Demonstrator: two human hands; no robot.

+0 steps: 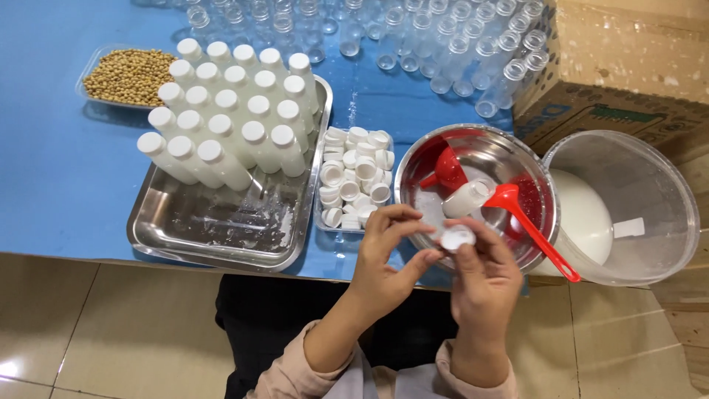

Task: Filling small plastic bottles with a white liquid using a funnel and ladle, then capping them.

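Observation:
My left hand (384,258) and my right hand (484,277) meet at the near rim of a steel bowl (413,159). Between their fingertips sits a small white cap (457,238); the right hand's fingers pinch it and the left thumb and forefinger touch it. Just beyond, inside the bowl, a white filled bottle (467,198) lies tilted, next to a red funnel (447,167) and a red ladle (528,225) whose handle sticks out over the rim. The bottle's mouth is hidden from me.
A steel tray (214,229) on the left carries several capped white bottles (229,122). A clear box of white caps (354,177) sits beside the bowl. A clear tub of white liquid (628,207), empty clear bottles (458,44), a dish of beans (129,75) and a cardboard box (628,66) surround them.

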